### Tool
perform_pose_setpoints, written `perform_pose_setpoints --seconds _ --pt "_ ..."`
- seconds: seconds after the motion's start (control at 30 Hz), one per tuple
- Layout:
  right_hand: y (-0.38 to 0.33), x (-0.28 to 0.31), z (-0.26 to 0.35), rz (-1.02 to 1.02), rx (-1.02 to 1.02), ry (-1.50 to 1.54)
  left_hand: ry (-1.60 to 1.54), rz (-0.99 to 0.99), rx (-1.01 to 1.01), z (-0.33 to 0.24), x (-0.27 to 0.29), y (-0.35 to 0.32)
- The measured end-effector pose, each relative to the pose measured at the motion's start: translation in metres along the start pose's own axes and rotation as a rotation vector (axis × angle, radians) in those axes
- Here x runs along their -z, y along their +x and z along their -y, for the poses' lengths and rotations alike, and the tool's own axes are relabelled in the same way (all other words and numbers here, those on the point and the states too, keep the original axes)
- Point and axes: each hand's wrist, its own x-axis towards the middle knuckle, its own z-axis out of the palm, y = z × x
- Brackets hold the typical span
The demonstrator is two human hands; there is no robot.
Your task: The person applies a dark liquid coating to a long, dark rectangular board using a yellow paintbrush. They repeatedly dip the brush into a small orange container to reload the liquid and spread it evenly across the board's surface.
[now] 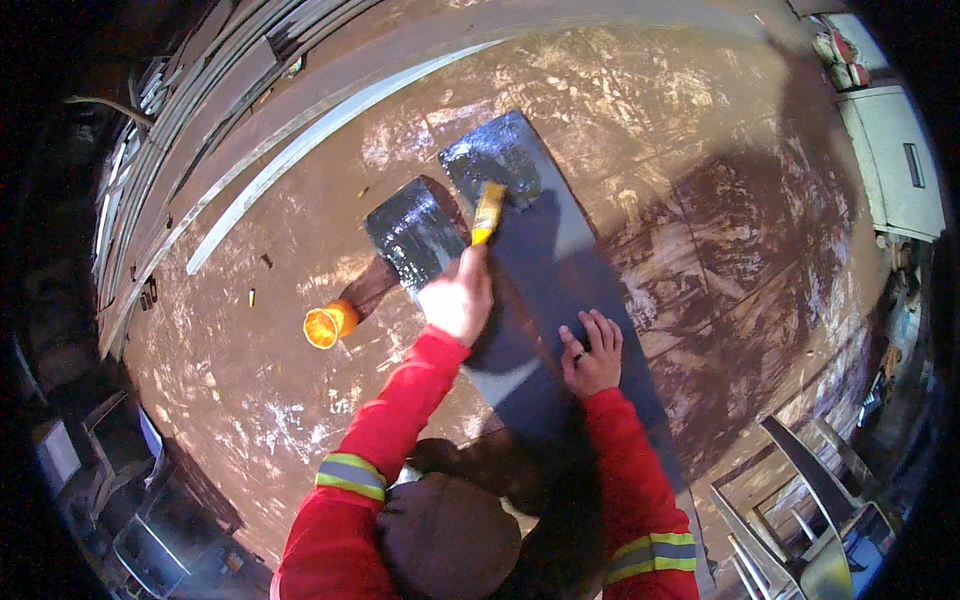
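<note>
The left hand [457, 303] has its grip clamped round the handle of a yellow brush [485, 222], which is over the far part of the long board [582, 278], by that board's left edge. The bristles point away from the person, and the brush's long axis leans slightly right, crossing the board's own axis, which leans left toward its far end. Whether the bristles touch the board cannot be told. The right hand [593, 358] lies palm down on the long board, nearer the person, its grip empty and fingers a little apart. Wet black coats the long board's far end and that of the other board [408, 232], just left of it. Well left of the long board is an orange cup [330, 325]
</note>
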Motion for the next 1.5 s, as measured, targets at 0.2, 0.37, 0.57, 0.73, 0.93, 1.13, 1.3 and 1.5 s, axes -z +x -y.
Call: perform_pose_setpoints --seconds 0.2,0.37,0.57,0.73,0.93,1.13,1.3,1.5 --pt "0.001 -0.001 0.0 -0.015 0.004 0.021 -0.012 0.026 -0.233 -0.01 -0.008 -0.023" --pt "0.0 0.001 0.0 0.009 0.0 -0.015 -0.041 0.044 -0.138 -0.012 -0.016 0.017" --pt "0.001 0.002 -0.001 0.023 -0.018 0.037 0.094 0.063 -0.104 -0.022 -0.023 0.061" --pt "0.005 0.003 0.004 0.036 -0.023 0.012 0.04 0.021 -0.253 -0.024 -0.024 0.034" --pt "0.002 0.002 -0.001 0.015 -0.013 0.029 0.018 0.065 -0.219 -0.017 -0.017 0.019" --pt "0.003 0.001 0.001 0.014 0.005 0.021 0.082 0.052 -0.088 -0.009 -0.019 0.061" --pt "0.003 0.003 0.001 0.015 -0.02 0.013 -0.012 0.084 -0.299 -0.007 0.006 -0.027" --pt "0.0 0.001 0.003 -0.006 0.006 0.034 0.048 -0.023 -0.02 0.025 0.033 0.017"
